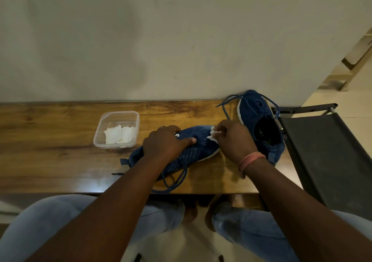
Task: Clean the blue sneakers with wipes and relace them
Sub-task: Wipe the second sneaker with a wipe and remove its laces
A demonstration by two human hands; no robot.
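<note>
Blue sneakers point(193, 145), white wipe point(212, 135), brown woodgrain table point(60, 157).

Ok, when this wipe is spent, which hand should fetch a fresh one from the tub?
Probably left. The left hand only steadies the sneaker and is nearer the tub; the right hand grips the used wipe.
</note>
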